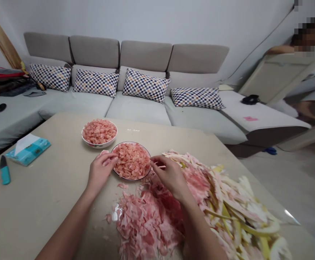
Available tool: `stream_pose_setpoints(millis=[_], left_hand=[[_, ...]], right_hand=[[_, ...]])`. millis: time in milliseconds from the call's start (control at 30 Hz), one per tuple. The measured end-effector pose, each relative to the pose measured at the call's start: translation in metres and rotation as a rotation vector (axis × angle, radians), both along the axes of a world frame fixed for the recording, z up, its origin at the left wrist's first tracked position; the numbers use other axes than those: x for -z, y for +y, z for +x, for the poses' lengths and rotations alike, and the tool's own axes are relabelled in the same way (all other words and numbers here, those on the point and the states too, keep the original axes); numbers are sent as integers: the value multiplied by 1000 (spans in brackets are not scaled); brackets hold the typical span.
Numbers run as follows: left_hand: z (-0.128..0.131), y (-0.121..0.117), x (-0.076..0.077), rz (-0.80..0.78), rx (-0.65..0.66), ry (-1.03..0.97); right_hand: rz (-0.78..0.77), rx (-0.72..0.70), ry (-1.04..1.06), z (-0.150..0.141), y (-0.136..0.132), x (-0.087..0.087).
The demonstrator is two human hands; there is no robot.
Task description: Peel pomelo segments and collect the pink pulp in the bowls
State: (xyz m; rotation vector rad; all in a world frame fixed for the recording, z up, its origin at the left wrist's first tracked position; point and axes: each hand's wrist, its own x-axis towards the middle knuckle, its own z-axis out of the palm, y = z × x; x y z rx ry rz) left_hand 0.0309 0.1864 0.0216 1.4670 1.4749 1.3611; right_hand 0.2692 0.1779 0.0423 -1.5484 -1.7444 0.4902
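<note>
A dark-rimmed plate is heaped with pink pomelo pulp. My left hand is at its left rim, thumb and fingers pinched, with a pale pink piece of membrane showing behind them. On the opposite rim, my right hand is closed in a pinch, and a thin pale strip of membrane shows between its fingers. Below the plate lies a large pile of thin pink membranes, partly covered by my right forearm. Farther back stands a white bowl, also heaped with pulp.
Yellow and white pomelo peels cover the table's right side. At the left are a blue tissue pack and a knife with a teal handle. A grey sofa with patterned cushions stands behind. Another person is at the far right.
</note>
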Motion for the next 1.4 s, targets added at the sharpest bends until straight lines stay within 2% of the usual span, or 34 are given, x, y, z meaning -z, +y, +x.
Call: stream_pose_setpoints(millis=[100, 167, 300, 433, 567, 733, 867, 967, 1067, 1200, 1400], left_hand=[[-5, -10, -9, -39, 29, -72], [-11, -21, -9, -85, 52, -111], [-25, -49, 5, -255, 26, -276], [-33, -65, 21, -390, -55, -408], [-33, -64, 27, -414, -39, -461], [-37, -64, 27, -397, -25, -508], [-45, -67, 27, -373, -54, -547], [-48, -67, 28, -364, -40, -574], [-48, -66, 30, -359, -20, -596], [-48, -67, 31, -350, -11, -620], [-48, -69, 29, -366, 25, -621]], right_hand=[[59, 67, -60, -1, 5, 7], [73, 103, -103, -2, 11, 14], [72, 168, -186, -5, 31, 26], [18, 178, -242, -8, 48, 28], [-70, 91, -266, 0, 48, 21], [-101, 112, -240, 16, 16, 11], [-203, 70, -226, 8, -17, 18], [-258, 59, -235, -8, -28, 29], [-285, 120, -254, -19, -23, 37], [-260, 228, -289, -15, -3, 38], [-296, 133, -314, -8, 25, 38]])
